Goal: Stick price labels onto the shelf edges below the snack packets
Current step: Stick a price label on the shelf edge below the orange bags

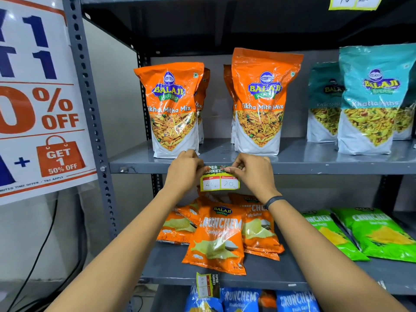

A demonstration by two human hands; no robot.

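Note:
A yellow price label point(219, 182) with "40" and "20" handwritten in two white boxes hangs against the front edge of the grey middle shelf point(315, 168). My left hand point(185, 171) pinches its upper left corner and my right hand point(253, 171) pinches its upper right corner, both pressing the label's dark top strip to the shelf edge. The label sits below the gap between two orange Tikha Mitha Mix packets point(174, 109) point(261, 102) standing upright on that shelf.
Teal Khatta Mitha packets point(371, 100) stand at the right. Below lie orange Crunchem packets point(217, 237) and green ones point(369, 235). Another label point(207, 284) hangs sideways on the lower shelf edge, above blue packets point(243, 299). A discount poster point(38, 97) covers the left upright.

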